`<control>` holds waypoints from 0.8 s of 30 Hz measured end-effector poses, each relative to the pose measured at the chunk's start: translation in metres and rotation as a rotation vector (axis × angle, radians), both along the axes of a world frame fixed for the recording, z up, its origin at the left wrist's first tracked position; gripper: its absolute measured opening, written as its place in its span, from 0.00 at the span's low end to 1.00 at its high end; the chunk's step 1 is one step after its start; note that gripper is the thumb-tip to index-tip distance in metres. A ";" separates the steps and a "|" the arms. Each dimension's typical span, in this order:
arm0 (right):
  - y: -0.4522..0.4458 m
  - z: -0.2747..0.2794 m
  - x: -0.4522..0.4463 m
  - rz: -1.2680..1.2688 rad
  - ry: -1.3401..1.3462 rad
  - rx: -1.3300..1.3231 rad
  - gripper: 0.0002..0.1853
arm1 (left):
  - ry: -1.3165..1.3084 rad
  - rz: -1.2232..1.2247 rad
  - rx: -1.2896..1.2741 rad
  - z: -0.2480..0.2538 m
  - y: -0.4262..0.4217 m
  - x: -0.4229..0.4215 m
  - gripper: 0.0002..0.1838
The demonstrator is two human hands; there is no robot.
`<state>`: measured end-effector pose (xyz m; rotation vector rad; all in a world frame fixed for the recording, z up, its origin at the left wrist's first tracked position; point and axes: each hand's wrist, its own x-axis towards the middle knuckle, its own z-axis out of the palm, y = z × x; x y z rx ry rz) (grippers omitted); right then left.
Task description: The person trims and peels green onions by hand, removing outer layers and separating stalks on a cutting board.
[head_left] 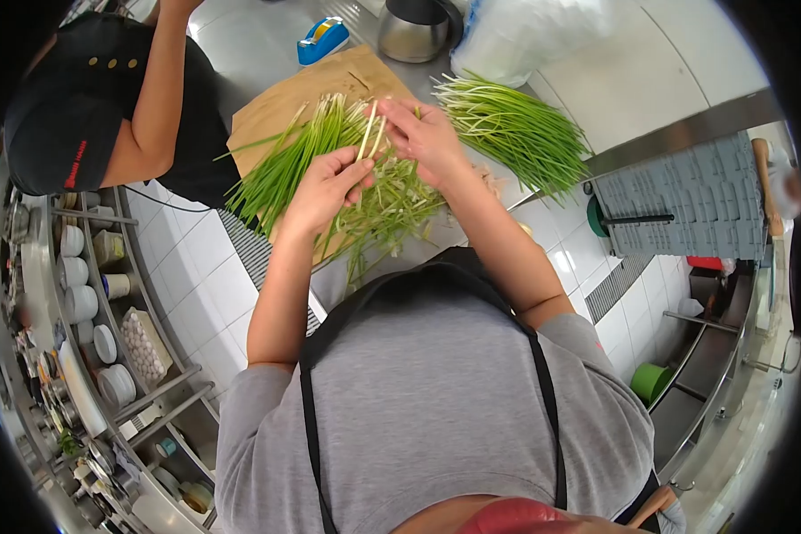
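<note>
Between my hands are a few pale scallion stalks [368,133], white ends pointing up and away from me. My left hand [331,185] is closed round their lower part, thumb against fingers. Up at the white ends, the fingers of my right hand [418,135] are pinched together at the stalks. A heap of green scallions [280,182] lies on brown paper [280,102] beyond and left of my left hand. Loose scallion trimmings [396,200] are strewn beneath my hands. To the right of my right hand rests a second bunch of scallions [512,129], roots toward the far side.
On the metal table stand a blue tape dispenser [323,41] and a steel jug [411,31], with a clear plastic bag [525,40] beside them. A co-worker in black [107,102] is close at the left. Shelves with white bowls [80,303] and a crate of eggs [144,345] line the left side.
</note>
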<state>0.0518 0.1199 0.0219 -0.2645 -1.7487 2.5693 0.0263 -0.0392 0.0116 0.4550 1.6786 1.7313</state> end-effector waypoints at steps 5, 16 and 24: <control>0.010 0.008 0.002 -0.132 0.126 -0.098 0.11 | 0.045 -0.060 -0.082 0.000 -0.007 -0.001 0.11; 0.081 0.059 0.021 -0.542 0.181 -0.191 0.12 | -0.151 0.283 0.292 -0.006 -0.010 -0.021 0.16; -0.008 0.011 0.003 -0.168 0.062 0.031 0.13 | 0.389 0.238 0.038 0.010 0.045 -0.011 0.10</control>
